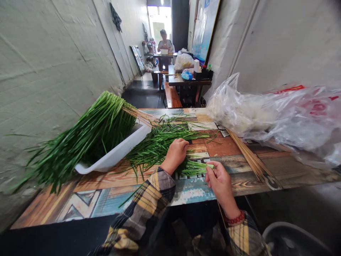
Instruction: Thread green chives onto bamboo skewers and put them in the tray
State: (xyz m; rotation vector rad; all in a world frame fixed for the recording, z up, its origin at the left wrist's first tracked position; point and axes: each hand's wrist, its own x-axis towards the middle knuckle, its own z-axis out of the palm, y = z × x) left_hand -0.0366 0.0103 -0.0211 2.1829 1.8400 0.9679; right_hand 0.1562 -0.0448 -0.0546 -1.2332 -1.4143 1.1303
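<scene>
My left hand (176, 153) rests at the near edge of a loose heap of green chives (157, 144), its fingers curled in. The fingertips are hidden, so whatever they grip is out of sight. Between thumb and fingers, my right hand (220, 179) pinches the pale cut ends of a small bunch of chives (195, 168). The bunch lies along the table, leaves pointing left and passing behind my left wrist. Below the right palm, a thin wooden skewer (221, 213) slants down. Farther left, a large stack of chives (87, 131) with skewers through its stem end (140, 115) lies over a white tray (117, 151).
Loose bamboo skewers (247, 154) lie on the patterned table (186, 190) to the right. Clear plastic bags (266, 110) fill the right rear. A dark tub (295, 238) stands at the lower right. Beyond are another table (186, 82), a bench (172, 95) and a seated person (165, 44).
</scene>
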